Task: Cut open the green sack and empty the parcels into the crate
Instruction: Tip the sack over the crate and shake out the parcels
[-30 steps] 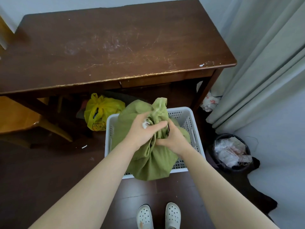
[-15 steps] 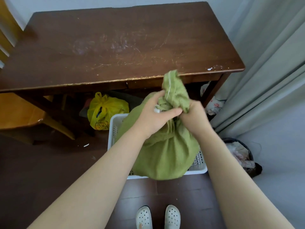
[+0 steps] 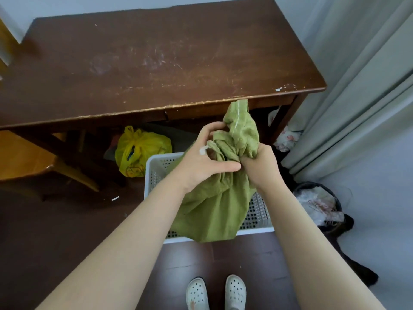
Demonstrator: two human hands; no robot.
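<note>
A dark, scratched desk (image 3: 156, 63) fills the upper part of the view, with a pale curtain (image 3: 357, 86) hanging at its right. Below the desk's front edge the sack (image 3: 214, 211) is held up over the crate (image 3: 156, 166), a white perforated one standing on the dark floor. The sack's full belly covers most of the crate and overlaps its near rim; whether it rests inside cannot be told. Its bunched top stands up toward the desk edge. A yellow bag (image 3: 140, 151) lies under the desk, just left of the crate, and a round bin (image 3: 319, 204) with crumpled plastic sits to the right near the curtain. The left hand (image 3: 201, 164) has its fingers curled round the sack's gathered neck, thumb lying across the front. The right hand (image 3: 261, 168) grips the same neck from the right, fingers closed in the cloth. White shoes (image 3: 197, 291) show at the bottom. A small white tie (image 3: 203, 150) pokes out at the neck, by the left hand.
</note>
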